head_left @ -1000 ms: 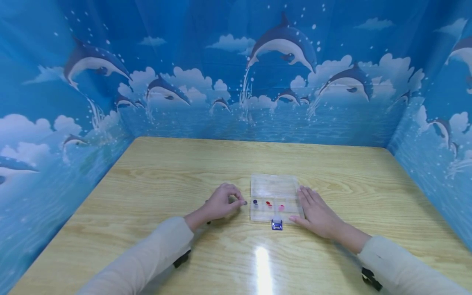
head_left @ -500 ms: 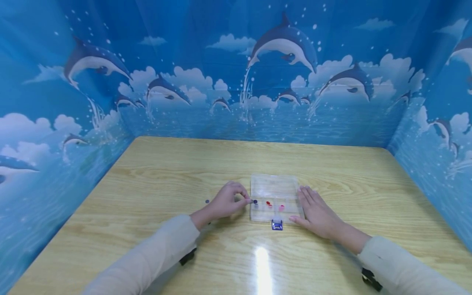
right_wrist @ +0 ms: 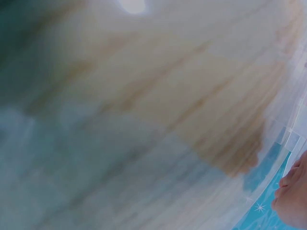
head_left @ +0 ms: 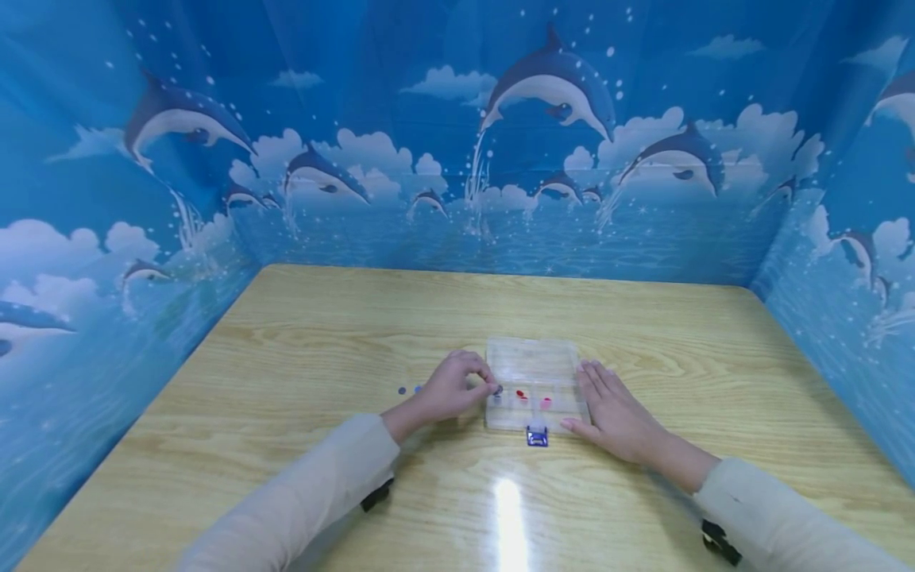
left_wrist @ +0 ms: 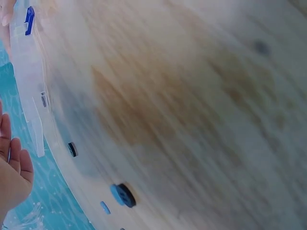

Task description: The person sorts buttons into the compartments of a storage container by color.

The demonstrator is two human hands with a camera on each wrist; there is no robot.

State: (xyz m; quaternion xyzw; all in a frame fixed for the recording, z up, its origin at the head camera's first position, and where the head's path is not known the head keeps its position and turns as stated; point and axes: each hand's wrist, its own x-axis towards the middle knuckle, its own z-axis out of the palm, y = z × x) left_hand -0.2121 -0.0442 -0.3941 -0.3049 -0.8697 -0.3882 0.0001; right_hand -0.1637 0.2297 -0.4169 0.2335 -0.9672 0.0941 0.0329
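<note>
A clear plastic box (head_left: pixel 530 359) lies open on the table, with its compartments on the near side and a blue latch (head_left: pixel 537 436) at its front edge. My left hand (head_left: pixel 452 388) is at its left wall, thumb and index finger pinching a small dark button (head_left: pixel 499 390) over the left compartment; the fingertips partly hide it. Farther right in the box lie a red button (head_left: pixel 520 394) and a pink one (head_left: pixel 546 400). My right hand (head_left: pixel 620 417) rests with straight fingers against the right side of the box.
Left of the left hand, a dark button (head_left: pixel 402 390) and a blue button (head_left: pixel 418 389) lie on the wooden table (head_left: pixel 357 318). The left wrist view also shows a black-and-blue button (left_wrist: pixel 123 195) nearby. Dolphin-printed curtains (head_left: pixel 429 119) enclose the table's back and sides.
My left hand has moved right with the dark button, from beside the box to over its left compartment. Buttons on the table have come into view behind it. The right hand has stayed put.
</note>
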